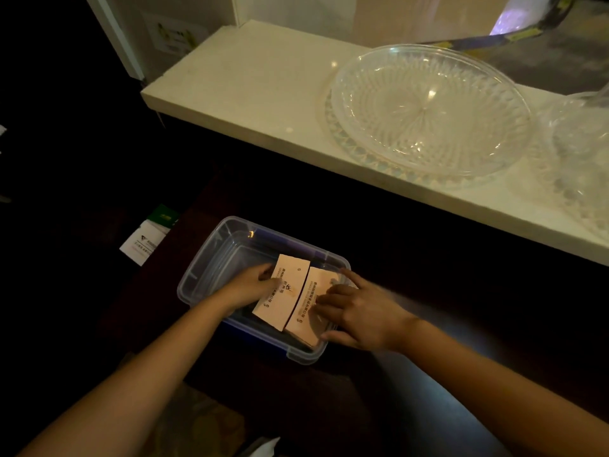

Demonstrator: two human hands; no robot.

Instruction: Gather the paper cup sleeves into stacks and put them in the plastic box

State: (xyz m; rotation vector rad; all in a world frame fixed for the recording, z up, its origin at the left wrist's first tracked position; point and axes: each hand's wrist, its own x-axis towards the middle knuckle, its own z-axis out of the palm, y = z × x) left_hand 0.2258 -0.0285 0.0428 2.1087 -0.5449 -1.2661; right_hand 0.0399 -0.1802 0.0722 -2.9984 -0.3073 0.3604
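Note:
A clear plastic box (211, 255) sits on a dark surface below me. Inside it lie two stacks of tan paper cup sleeves with dark print. My left hand (250, 285) grips the left stack (286, 301) by its left edge, inside the box. The right stack (309, 308) lies against the box's right side, and my right hand (359, 318) rests flat on it with the fingers spread and the forefinger stretched toward the far rim.
A pale stone counter (250, 87) runs above the box, holding a large cut-glass dish (428, 110) and more glassware (580, 153) at the right edge. A white and green leaflet (148, 235) lies left of the box. The surroundings are dark.

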